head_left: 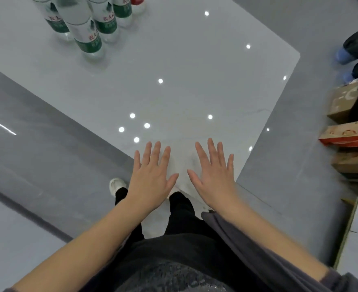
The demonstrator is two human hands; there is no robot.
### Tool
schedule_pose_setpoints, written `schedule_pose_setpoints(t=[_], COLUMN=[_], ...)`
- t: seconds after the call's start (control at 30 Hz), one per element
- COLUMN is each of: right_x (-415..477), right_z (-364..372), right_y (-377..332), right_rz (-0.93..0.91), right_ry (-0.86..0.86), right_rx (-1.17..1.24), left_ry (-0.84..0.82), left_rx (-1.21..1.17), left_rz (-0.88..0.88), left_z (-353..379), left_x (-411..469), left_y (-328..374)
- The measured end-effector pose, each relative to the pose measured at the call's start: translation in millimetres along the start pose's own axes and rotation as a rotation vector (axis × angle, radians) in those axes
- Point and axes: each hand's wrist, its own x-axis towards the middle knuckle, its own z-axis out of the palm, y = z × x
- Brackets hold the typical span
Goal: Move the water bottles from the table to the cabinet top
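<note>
Green-and-white labels [92,43] on the water bottles [81,26] carry blurred red lettering.

My left hand [150,178] and right hand [214,175] are bare, and so are both forearms. The sleeves end far up, near the elbows. The right sleeve [300,264] is a soft grey with a purplish cast, loose and wrinkled, and a fold [213,218] of the same cloth shows beside my right wrist. Of the left sleeve [9,289] only a sliver of that grey shows at the bottom edge. My top [174,247] looks black, with a speckled patch [174,277] across the front that glitters faintly. Below are black trousers [180,209] — narrow at the ankle — and a white shoe [116,185] on my left foot.
</note>
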Motion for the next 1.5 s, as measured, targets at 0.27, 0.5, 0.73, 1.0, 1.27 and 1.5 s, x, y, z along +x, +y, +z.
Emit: schedule_pose_setpoints(t=[0.27,0.5,0.73,1.0,1.27,1.5], right_x=[22,60,131,203,236,262], right_z=[-2,-15,-30,-51,-64,-60], right_y=[-105,-150,-193,-251,-313,-356], right_rz=[0.146,0.199,0.192,0.21,0.38,0.585], right_ry=[-0.005,0.049,0.053,0.012,0.055,0.327], right_rx=[0.085,0.147,0.2,0.262,0.406,0.886], left_ry=[-0.028,-0.003,-0.07,-0.12,-0.117,-0.119], left_rx=[0.064,0.01,0.064,-0.009,-0.05,-0.103], left_rz=[0.133,0.127,0.09,0.084,0.173,0.275], left_z=[-43,-69,-99,-128,-154,-184], left_x=[15,40,91,130,170,208], left_y=[-100,-150,-208,-281,-361,-405])
